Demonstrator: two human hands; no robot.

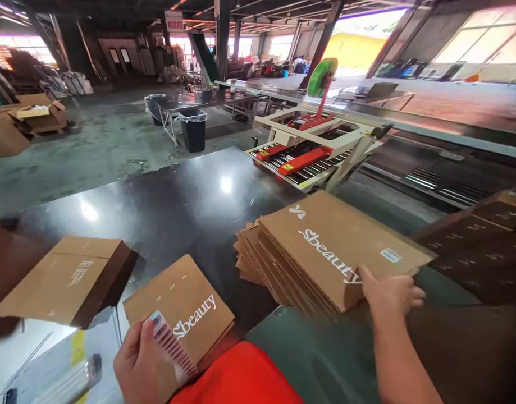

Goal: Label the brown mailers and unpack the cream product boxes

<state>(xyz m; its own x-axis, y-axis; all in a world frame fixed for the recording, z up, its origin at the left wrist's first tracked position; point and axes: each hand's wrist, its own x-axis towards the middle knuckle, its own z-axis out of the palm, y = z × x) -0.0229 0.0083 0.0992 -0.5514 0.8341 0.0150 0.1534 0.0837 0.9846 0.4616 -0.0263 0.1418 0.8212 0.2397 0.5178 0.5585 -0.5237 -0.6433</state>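
The left hand [142,362] is pinched closed on a barcode label strip [173,342], right over the small carton stack [184,306]! Across at the large carton stack [320,252], the right hand [390,292] is partly open, fingers at its near edge, grip unclear; beyond the dark table [190,207] stands a taping machine [316,140].

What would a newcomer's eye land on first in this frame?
Probably the fanned stack of flat cartons with white "beauty" lettering, right of centre under the right hand. Next, the bright red cloth at the bottom edge, and the green roll standing above the red-armed machine beyond the table.
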